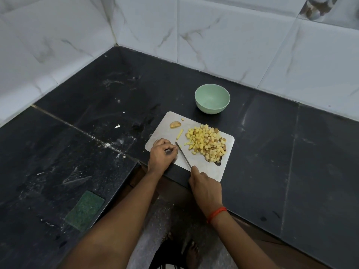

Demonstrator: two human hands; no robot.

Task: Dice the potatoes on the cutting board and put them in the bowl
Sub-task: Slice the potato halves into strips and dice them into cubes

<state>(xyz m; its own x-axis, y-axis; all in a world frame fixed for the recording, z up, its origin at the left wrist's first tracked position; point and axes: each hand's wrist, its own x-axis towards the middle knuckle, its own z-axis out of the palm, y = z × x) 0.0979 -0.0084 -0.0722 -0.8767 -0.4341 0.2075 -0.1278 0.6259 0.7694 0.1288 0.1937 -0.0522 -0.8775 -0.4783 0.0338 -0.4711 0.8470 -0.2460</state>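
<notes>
The slim steel knife (183, 154) is gripped by the right hand (206, 188), tip beside the curled left hand (164, 152) (hold indeterminable), and the uncut pale-yellow potato strip (180, 134) is located just beyond that left hand on the white rectangular cutting board (165, 133), long axis directed roughly towards the pale-green round bowl (212, 99).

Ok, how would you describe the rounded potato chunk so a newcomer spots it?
Start at the white cutting board on the black counter. Near its far left corner lies the potato end piece. Unlike the pale stick and small cubes nearby, it is domed, with brown skin.
</notes>
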